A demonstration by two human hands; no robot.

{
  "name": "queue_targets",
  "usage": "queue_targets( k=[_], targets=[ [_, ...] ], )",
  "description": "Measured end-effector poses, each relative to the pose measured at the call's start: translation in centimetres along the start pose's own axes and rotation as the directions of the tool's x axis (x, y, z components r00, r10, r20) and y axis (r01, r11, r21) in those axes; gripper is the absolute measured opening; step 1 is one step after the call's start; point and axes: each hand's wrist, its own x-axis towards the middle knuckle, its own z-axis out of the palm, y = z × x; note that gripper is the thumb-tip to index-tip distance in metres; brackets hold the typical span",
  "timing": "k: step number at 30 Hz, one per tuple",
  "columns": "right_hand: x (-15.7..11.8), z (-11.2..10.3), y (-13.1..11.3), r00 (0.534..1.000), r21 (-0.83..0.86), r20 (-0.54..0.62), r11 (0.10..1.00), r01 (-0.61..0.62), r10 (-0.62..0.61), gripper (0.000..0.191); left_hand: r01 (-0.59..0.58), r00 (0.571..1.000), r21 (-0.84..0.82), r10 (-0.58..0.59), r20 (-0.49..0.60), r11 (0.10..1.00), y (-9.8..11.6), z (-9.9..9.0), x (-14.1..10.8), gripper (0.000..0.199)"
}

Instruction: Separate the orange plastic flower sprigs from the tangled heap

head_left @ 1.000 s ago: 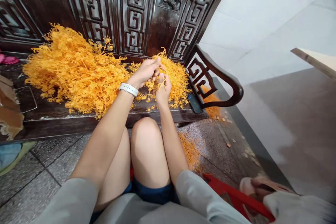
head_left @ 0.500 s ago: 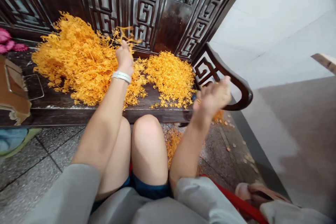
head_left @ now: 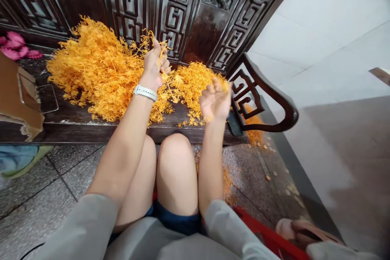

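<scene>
My left hand point(head_left: 156, 63), with a pale band on its wrist, is closed around a branching orange plastic sprig point(head_left: 163, 52). It is raised at the right edge of a large heap of orange plastic sprigs point(head_left: 97, 69) on a dark wooden bench. My right hand point(head_left: 216, 99), slightly blurred, is palm up with its fingers apart and a little curled. It hovers in front of a smaller pile of loose orange plastic florets point(head_left: 190, 83) and covers part of it. I make out nothing gripped in it.
Left on the bench point(head_left: 91, 133) stand a torn cardboard box point(head_left: 21, 93) and pink flower pieces point(head_left: 18, 46). A curved armrest point(head_left: 288, 118) and dark phone-like object point(head_left: 234, 124) are at the right end. Orange scraps point(head_left: 254, 126) litter the floor; a red stool point(head_left: 262, 231) is below.
My right hand has moved left from beside the armrest to in front of the small pile, turning palm up. My left hand still holds the sprig. The view has shifted slightly.
</scene>
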Motion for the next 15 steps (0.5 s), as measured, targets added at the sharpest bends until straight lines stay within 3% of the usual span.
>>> queue_targets(
  k=[3, 6, 9, 12, 15],
  targets=[
    [1.1, -0.3, 1.7, 0.999, 0.030, -0.016, 0.999, -0.028, 0.028, 0.051, -0.027, 0.996, 0.043, 0.023, 0.085, 0.999, -0.2, 0.5, -0.6, 0.066],
    [2.8, -0.5, 4.0, 0.997, 0.089, -0.033, 0.994, -0.066, 0.069, 0.061, -0.026, 0.985, 0.185, -0.007, 0.175, 0.982, -0.9, 1.4, -1.2, 0.059],
    [3.7, -0.2, 5.2, 0.998, -0.020, 0.065, 1.000, 0.007, -0.006, 0.063, -0.001, 0.970, 0.257, -0.061, 0.235, 0.966, -1.9, 2.2, -1.6, 0.056],
    [2.4, 0.2, 3.7, 0.965, -0.291, 0.219, 0.934, 0.206, -0.144, 0.055, 0.003, 0.960, 0.285, -0.082, 0.266, 0.958, -3.0, 2.5, -1.4, 0.057],
    [-1.1, -0.5, 0.2, 0.894, -0.308, 0.405, 0.892, 0.330, -0.191, 0.054, 0.039, 0.990, 0.237, -0.070, 0.125, 0.971, -3.7, 2.1, -0.3, 0.057]
  ],
)
